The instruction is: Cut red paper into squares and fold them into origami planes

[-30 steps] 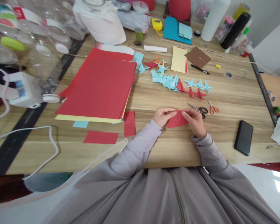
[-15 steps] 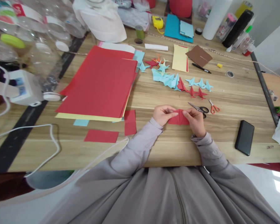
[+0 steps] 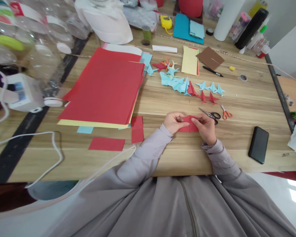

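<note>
Near the front edge of the wood-grained tabletop (image 3: 182, 158), the left hand (image 3: 173, 122) and right hand (image 3: 207, 128) pinch a creased red paper piece (image 3: 190, 128) between closed fingertips (image 3: 185, 124), with black-handled metal scissors (image 3: 208, 114) just beyond, then folded red paper birds (image 3: 203, 97).
</note>
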The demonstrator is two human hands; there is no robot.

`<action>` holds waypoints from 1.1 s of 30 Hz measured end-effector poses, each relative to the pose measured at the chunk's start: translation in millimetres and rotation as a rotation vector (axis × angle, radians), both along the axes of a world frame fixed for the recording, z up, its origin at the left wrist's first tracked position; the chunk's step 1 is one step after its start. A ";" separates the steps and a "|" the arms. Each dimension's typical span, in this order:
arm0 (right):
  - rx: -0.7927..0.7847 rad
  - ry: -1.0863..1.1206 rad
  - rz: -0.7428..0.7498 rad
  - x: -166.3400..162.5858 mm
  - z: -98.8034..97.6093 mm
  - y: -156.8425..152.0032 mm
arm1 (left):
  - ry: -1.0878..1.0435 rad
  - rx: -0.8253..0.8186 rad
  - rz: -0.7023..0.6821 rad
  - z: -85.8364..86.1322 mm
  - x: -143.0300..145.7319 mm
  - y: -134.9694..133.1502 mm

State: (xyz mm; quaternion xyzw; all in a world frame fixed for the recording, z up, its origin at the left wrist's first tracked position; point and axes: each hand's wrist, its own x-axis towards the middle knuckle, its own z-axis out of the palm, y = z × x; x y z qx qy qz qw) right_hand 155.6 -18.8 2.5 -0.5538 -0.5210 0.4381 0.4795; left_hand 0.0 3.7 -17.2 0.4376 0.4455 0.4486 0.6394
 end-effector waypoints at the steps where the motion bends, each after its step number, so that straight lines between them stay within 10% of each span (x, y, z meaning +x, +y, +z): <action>1: -0.018 0.008 0.030 -0.1 0.9 -0.1 | 0.010 -0.005 -0.008 1.0 -0.2 -0.5; 18: -0.023 0.165 -0.188 1.2 0.0 3.7 | 0.046 0.078 -0.037 4.8 10.7 -11.4; 33: -0.039 0.137 0.036 -2.0 0.4 3.3 | -0.004 0.034 0.080 4.8 10.1 -7.8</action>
